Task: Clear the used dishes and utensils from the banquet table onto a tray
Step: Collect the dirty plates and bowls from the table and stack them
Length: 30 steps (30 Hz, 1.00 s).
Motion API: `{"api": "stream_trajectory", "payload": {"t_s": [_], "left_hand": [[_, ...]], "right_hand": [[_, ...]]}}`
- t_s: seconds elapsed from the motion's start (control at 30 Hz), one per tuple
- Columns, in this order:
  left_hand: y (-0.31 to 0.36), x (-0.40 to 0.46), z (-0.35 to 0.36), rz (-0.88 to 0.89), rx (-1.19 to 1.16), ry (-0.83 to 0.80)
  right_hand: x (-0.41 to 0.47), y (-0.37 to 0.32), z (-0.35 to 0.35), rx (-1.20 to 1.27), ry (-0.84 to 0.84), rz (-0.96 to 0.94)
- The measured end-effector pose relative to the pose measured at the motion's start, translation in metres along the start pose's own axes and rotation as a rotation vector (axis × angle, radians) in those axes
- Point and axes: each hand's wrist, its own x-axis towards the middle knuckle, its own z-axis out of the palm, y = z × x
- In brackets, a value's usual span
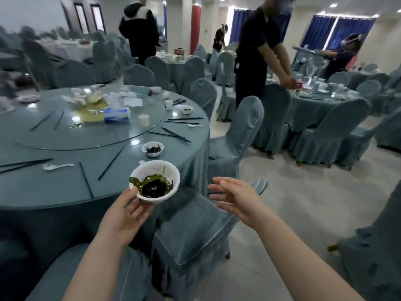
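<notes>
My left hand (124, 212) holds a white bowl (161, 170) from below; dark green leftovers and dark sauce lie in it. The bowl hovers over the near edge of the round banquet table (54, 187). My right hand (236, 198) floats to the right of the bowl, fingers spread, holding nothing. On the table remain a small white bowl (152, 149) with dark scraps, a white spoon (56, 166), several black chopsticks (110, 163), a paper cup (143, 120) and another small bowl (186, 109). No tray is in view.
A glass turntable (65, 137) carries a tissue pack (117, 115) and crumpled napkins. Covered chairs (195, 231) stand below my hands and around the table. A person in dark clothes (256, 61) bends over the neighbouring table on the right; others stand further back.
</notes>
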Motion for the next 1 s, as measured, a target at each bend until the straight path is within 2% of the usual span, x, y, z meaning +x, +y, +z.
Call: {"api": "stream_trajectory", "payload": {"t_s": [0.27, 0.43, 0.77, 1.0], "left_hand": [[0.03, 0.057, -0.027, 0.101, -0.103, 0.222], [0.058, 0.124, -0.053, 0.11, -0.152, 0.29], [0.113, 0.25, -0.104, 0.045, -0.176, 0.377], [0.121, 0.292, -0.134, -0.009, -0.192, 0.445]], "right_hand": [[0.136, -0.007, 0.048, -0.041, -0.185, 0.123], [0.228, -0.004, 0.093, -0.078, -0.205, 0.172], [0.395, 0.027, 0.167, -0.143, -0.121, 0.368], [0.471, 0.056, 0.193, -0.152, 0.045, 0.524]]}}
